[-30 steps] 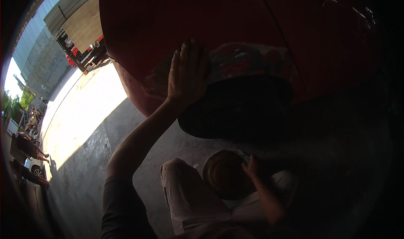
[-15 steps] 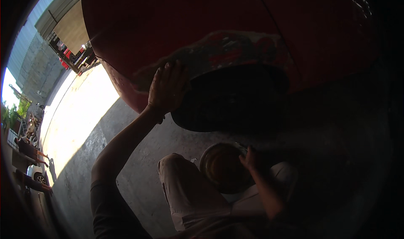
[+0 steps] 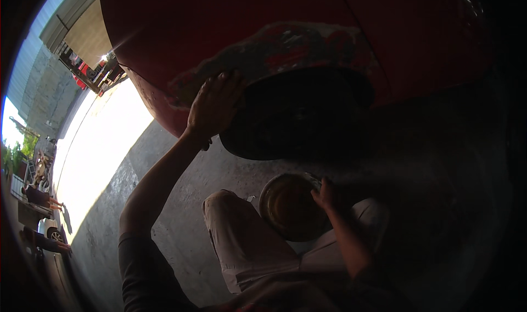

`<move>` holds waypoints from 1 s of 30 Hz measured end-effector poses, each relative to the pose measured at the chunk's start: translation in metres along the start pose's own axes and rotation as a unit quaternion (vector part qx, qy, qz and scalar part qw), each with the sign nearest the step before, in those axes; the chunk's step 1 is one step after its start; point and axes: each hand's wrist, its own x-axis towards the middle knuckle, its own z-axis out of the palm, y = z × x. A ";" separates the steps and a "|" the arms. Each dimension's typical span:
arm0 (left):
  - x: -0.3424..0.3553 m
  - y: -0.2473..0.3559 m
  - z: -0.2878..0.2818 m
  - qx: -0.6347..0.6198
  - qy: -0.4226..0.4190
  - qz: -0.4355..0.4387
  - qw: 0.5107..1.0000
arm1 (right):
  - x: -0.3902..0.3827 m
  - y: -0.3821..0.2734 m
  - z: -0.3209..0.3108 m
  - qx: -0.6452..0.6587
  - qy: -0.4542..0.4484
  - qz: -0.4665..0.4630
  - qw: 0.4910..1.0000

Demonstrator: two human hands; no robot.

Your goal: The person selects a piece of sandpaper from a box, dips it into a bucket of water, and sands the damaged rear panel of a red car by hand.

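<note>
your flat left hand [image 3: 211, 106] touches patchy red car bodywork [image 3: 296, 46] near a dark wheel [image 3: 291, 122]. your right hand [image 3: 325, 194] grips a round brownish bowl [image 3: 288, 209].

So the left hand [image 3: 213, 106] has slid down and left along the bare patch [image 3: 299, 44] on the red panel [image 3: 230, 24]. A second ago the fingertips poked above the patch's top edge; now they sit lower, near the edge of the wheel opening [image 3: 307, 100], so a bigger stretch of grey shows. The left forearm [image 3: 159, 177] dropped outward with it, and something dark now peeks out under the wrist, can't tell what. Whole view's tipped too: panel sits higher, and there's a bright glint [image 3: 104, 57] past its left edge.
</note>
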 end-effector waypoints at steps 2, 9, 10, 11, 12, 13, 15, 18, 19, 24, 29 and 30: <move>0.021 0.016 0.001 0.002 -0.077 -0.031 0.997 | 0.000 -0.001 -0.002 0.007 0.001 0.001 1.000; 0.113 0.075 -0.004 -0.055 0.212 0.080 0.972 | -0.001 0.000 -0.002 0.007 0.026 0.002 1.000; 0.102 0.066 -0.006 -0.087 0.183 0.067 0.977 | -0.001 0.000 -0.002 0.013 0.005 0.002 1.000; 0.084 0.053 -0.008 -0.092 0.149 0.077 0.982 | -0.002 0.000 -0.002 0.022 0.019 -0.007 1.000; 0.062 0.038 -0.010 -0.061 0.102 0.068 0.991 | -0.002 0.001 -0.003 0.025 0.031 -0.004 0.999; 0.040 0.024 -0.012 -0.014 0.004 0.048 0.999 | -0.002 0.001 -0.003 0.032 0.031 -0.016 0.999; 0.011 0.007 -0.014 0.027 -0.096 -0.010 0.995 | -0.002 0.001 -0.004 0.030 0.023 -0.003 0.999; 0.024 0.019 -0.014 0.020 -0.162 -0.072 0.984 | -0.002 0.001 -0.005 0.016 0.022 -0.012 1.000; 0.043 0.032 -0.014 0.003 -0.046 -0.024 0.999 | -0.002 0.001 -0.005 0.019 0.022 -0.012 0.999; 0.140 0.099 -0.017 -0.045 0.127 0.062 0.989 | -0.003 0.002 -0.006 0.042 0.023 -0.016 0.999; 0.102 0.061 -0.025 -0.063 0.100 0.115 0.986 | -0.004 0.003 -0.010 0.030 0.013 -0.006 0.999; 0.087 0.049 -0.026 -0.043 0.063 0.087 0.993 | -0.004 0.003 -0.011 0.036 0.018 -0.002 0.999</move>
